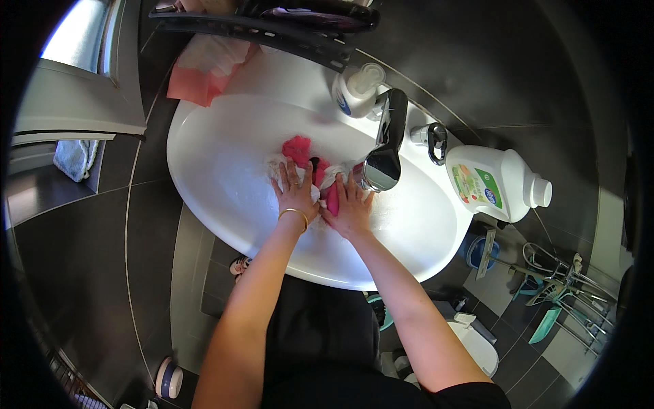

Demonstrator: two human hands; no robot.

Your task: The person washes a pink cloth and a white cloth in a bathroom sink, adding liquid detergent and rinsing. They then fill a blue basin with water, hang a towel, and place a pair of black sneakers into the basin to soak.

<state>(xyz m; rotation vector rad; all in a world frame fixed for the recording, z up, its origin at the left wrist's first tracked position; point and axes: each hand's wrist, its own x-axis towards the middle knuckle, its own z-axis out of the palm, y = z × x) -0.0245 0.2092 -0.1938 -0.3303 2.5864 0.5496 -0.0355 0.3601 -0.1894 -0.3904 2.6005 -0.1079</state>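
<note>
Wet pink cloth with white parts lies bunched in the white oval washbasin, below the chrome faucet. My left hand, a gold bangle at its wrist, presses on the cloth with its fingers spread; whether they grip it is hidden. Close beside it, my right hand has a fold of pink cloth between thumb and fingers. Its fingertips are just under the spout. A small dark patch shows in the cloth between the hands. Whether this is one piece or several, I cannot tell.
A white pump bottle stands behind the faucet. On the right rim sits a large white detergent bottle. A pink tissue pack hangs over the far left rim, under a black shelf. Mops and brushes stand at lower right.
</note>
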